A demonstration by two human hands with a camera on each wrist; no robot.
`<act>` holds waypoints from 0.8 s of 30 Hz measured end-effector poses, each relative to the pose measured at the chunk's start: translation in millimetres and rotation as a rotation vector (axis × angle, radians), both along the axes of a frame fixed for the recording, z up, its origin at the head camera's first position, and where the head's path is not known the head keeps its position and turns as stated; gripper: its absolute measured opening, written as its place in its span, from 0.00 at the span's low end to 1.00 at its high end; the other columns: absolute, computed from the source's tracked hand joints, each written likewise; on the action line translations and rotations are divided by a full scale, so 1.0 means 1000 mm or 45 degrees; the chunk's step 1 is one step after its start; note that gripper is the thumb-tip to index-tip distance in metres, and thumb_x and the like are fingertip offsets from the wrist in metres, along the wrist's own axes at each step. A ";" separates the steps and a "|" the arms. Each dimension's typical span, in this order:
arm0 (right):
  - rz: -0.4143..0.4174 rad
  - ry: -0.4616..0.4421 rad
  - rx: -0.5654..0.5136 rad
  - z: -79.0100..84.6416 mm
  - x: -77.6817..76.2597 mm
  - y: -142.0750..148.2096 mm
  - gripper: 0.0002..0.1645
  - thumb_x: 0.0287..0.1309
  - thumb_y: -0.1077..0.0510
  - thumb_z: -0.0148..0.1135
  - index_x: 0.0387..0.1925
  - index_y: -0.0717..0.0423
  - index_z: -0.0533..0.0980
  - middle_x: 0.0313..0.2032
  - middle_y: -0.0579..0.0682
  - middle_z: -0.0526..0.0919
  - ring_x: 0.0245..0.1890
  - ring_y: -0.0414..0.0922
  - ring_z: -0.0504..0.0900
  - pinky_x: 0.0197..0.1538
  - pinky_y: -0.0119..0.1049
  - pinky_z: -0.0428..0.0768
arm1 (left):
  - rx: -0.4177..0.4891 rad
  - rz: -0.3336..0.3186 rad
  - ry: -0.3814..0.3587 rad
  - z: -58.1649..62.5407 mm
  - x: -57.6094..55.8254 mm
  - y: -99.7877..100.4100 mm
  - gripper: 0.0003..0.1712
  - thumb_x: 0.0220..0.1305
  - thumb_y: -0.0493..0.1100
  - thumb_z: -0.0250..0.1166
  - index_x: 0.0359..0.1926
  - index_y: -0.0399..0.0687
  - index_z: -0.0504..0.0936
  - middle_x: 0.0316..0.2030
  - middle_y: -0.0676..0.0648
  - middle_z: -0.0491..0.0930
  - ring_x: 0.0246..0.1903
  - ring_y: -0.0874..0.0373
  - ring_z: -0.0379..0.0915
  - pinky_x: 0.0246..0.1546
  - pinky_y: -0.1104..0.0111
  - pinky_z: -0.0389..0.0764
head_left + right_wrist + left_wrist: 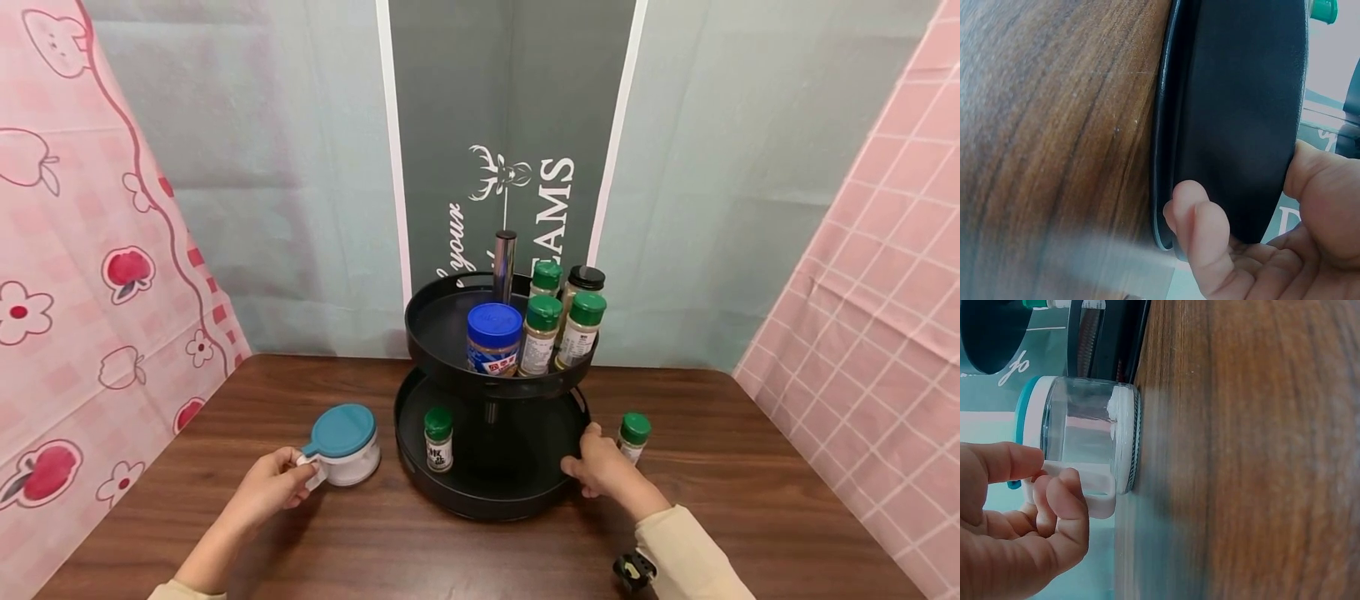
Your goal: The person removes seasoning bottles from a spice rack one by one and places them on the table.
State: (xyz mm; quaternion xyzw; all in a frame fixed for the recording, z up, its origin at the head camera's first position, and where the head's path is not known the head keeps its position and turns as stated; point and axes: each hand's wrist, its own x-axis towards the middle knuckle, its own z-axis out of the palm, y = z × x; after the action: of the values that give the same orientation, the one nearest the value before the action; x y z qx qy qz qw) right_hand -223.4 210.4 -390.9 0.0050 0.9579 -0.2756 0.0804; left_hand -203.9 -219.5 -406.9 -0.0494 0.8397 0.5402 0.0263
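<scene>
My left hand (273, 482) pinches the white handle (1100, 503) of a clear seasoning jar (1082, 422) with a teal lid (345, 431). White contents lie at the bottom of the jar, which stands on the table left of a black two-tier turntable rack (487, 507). At the rack's right side, my right hand (603, 467) grips the lower tray's wall (1241, 119), thumb at the rim and fingers curled against the outside. One green-capped spice bottle (438, 442) stands in the lower tray, on its left side.
The upper tray (442, 329) holds a blue-lidded jar (494, 337), several green-capped bottles (538, 342) and a black-capped jar (585, 279). Another green-capped bottle (634, 429) stands on the wooden table (712, 475), just beyond my right hand. Cloth curtains (262, 167) hang behind and at both sides.
</scene>
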 end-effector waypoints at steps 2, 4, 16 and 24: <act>-0.001 0.001 0.004 0.000 0.000 0.000 0.49 0.54 0.61 0.56 0.61 0.86 0.38 0.15 0.55 0.74 0.12 0.45 0.76 0.22 0.36 0.74 | -0.009 -0.007 0.008 0.000 0.000 0.000 0.10 0.62 0.36 0.58 0.29 0.35 0.68 0.22 0.44 0.73 0.22 0.55 0.71 0.22 0.68 0.76; -0.003 0.005 0.007 0.000 0.001 0.000 0.49 0.53 0.61 0.56 0.61 0.86 0.38 0.15 0.55 0.74 0.12 0.45 0.76 0.22 0.36 0.74 | -0.022 -0.010 0.016 0.000 0.001 -0.001 0.09 0.62 0.36 0.58 0.29 0.35 0.68 0.22 0.44 0.73 0.22 0.55 0.71 0.22 0.68 0.76; 0.004 0.019 0.007 -0.001 0.002 0.000 0.48 0.54 0.61 0.56 0.60 0.86 0.39 0.14 0.55 0.73 0.12 0.45 0.76 0.22 0.37 0.74 | -0.808 -0.157 0.287 0.007 0.005 -0.004 0.13 0.52 0.43 0.67 0.32 0.43 0.72 0.20 0.52 0.69 0.21 0.58 0.65 0.21 0.63 0.67; 0.011 0.025 0.011 0.000 0.002 0.000 0.48 0.55 0.61 0.55 0.60 0.87 0.39 0.14 0.55 0.74 0.12 0.45 0.76 0.22 0.37 0.74 | -0.964 -0.277 0.315 0.012 0.006 -0.009 0.22 0.47 0.50 0.71 0.38 0.41 0.74 0.23 0.51 0.71 0.27 0.56 0.68 0.23 0.58 0.70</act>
State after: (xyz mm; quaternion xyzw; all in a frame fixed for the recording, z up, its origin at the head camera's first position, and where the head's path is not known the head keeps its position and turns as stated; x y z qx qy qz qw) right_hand -221.5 210.0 -391.2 -0.0016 0.9599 -0.2709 0.0719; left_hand -197.4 -228.2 -395.1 0.0989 0.9762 0.1891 -0.0380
